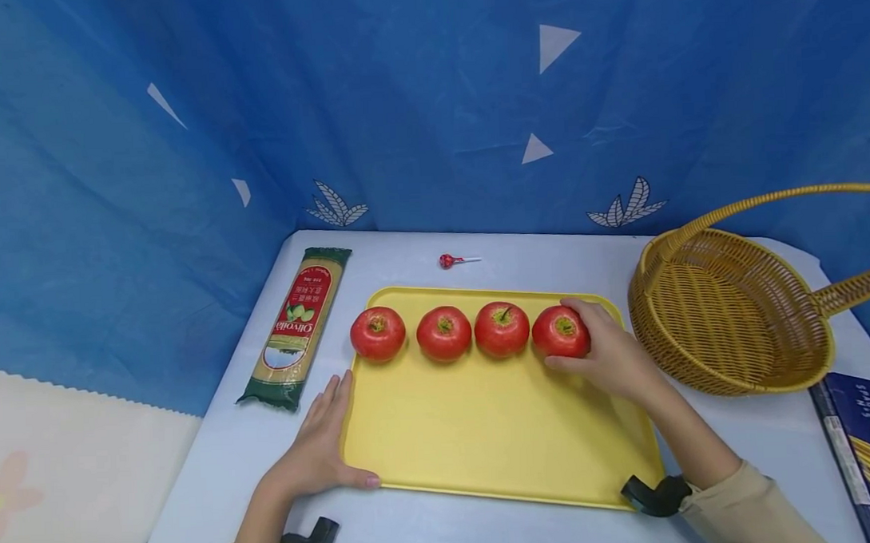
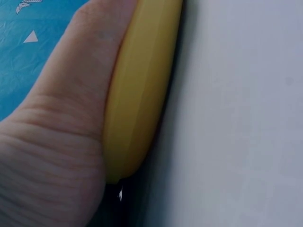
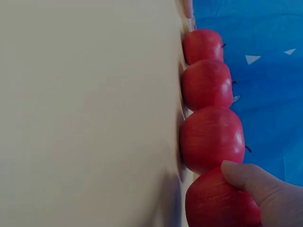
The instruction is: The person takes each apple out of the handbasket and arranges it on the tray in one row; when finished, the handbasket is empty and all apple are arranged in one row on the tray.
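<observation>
A yellow tray (image 1: 484, 429) lies on the white table, with several red apples in a row along its far side. My right hand (image 1: 614, 359) grips the rightmost apple (image 1: 559, 333), thumb on the near side and fingers around the far right. In the right wrist view the thumb (image 3: 251, 182) presses that apple, close beside its neighbour (image 3: 211, 139). My left hand (image 1: 315, 451) rests at the tray's near left corner, fingers extended along the left edge and thumb by the front edge. The left wrist view shows the hand against the tray's yellow rim (image 2: 142, 90).
Left of the tray lies a pack of spaghetti (image 1: 298, 324). A lollipop (image 1: 447, 261) is behind the tray. To the right stands a wicker basket (image 1: 642, 328) with a tall handle, and a blue spaghetti box (image 1: 868, 424) lies nearer the right edge. Blue cloth (image 1: 429, 104) hangs behind.
</observation>
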`<action>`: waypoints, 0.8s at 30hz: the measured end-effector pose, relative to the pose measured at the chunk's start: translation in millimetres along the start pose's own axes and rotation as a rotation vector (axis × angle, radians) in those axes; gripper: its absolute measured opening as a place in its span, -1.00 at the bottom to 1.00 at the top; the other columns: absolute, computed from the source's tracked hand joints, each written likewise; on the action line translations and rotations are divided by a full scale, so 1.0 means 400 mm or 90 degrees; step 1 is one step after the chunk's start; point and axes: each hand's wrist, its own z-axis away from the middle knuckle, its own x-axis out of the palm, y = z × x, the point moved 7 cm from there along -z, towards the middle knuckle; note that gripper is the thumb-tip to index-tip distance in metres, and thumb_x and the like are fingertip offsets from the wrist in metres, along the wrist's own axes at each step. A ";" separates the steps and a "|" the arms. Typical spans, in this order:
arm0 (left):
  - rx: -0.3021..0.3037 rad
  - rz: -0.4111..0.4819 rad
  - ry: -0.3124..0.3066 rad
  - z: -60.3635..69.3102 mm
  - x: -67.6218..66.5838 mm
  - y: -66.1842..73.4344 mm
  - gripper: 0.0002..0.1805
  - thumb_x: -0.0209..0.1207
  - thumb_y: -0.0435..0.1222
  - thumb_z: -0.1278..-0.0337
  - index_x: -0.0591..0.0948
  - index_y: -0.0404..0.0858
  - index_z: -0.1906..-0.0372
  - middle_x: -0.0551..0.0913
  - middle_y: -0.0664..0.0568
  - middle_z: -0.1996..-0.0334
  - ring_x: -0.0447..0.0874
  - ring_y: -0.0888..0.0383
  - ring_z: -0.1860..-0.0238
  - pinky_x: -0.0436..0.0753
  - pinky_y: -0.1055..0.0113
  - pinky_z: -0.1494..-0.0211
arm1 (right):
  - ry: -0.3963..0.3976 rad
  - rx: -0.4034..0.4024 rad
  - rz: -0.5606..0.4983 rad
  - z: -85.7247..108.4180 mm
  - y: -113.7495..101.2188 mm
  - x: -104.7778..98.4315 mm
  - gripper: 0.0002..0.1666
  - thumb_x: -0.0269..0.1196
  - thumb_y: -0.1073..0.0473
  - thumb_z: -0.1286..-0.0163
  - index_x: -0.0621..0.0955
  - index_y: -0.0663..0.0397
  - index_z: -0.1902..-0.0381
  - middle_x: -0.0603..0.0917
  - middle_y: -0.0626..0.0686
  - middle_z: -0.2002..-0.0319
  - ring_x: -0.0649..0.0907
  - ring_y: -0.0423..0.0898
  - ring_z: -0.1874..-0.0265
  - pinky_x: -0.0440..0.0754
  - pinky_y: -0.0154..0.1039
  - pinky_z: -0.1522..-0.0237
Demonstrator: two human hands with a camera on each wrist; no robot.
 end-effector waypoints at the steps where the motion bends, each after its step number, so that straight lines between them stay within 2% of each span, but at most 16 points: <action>1: 0.000 0.000 -0.001 0.000 0.000 0.000 0.70 0.53 0.35 0.64 -0.30 -0.13 -0.61 -0.22 -0.16 -0.62 -0.36 -0.18 -0.62 -0.19 -0.31 -0.55 | -0.004 0.003 -0.001 0.000 0.001 0.003 0.17 0.50 -0.19 -0.10 0.16 -0.04 -0.52 0.32 0.21 -0.40 0.49 0.24 -0.25 0.57 0.31 -0.14; 11: -0.006 0.004 -0.002 0.003 -0.002 0.004 0.70 0.54 0.34 0.64 -0.30 -0.12 -0.61 -0.23 -0.16 -0.62 -0.36 -0.18 -0.62 -0.20 -0.30 -0.56 | -0.020 0.021 -0.006 0.003 0.011 0.022 0.15 0.48 -0.16 -0.13 0.14 0.01 -0.52 0.33 0.23 -0.38 0.51 0.26 -0.23 0.56 0.32 -0.14; 24: -0.012 0.009 -0.005 0.005 -0.007 0.006 0.70 0.54 0.34 0.64 -0.29 -0.14 -0.61 -0.24 -0.17 -0.62 -0.37 -0.20 -0.61 -0.21 -0.32 -0.55 | -0.038 0.043 0.008 0.010 0.022 0.029 0.24 0.41 -0.29 -0.17 0.02 0.01 -0.58 0.29 0.27 -0.41 0.48 0.31 -0.26 0.52 0.37 -0.15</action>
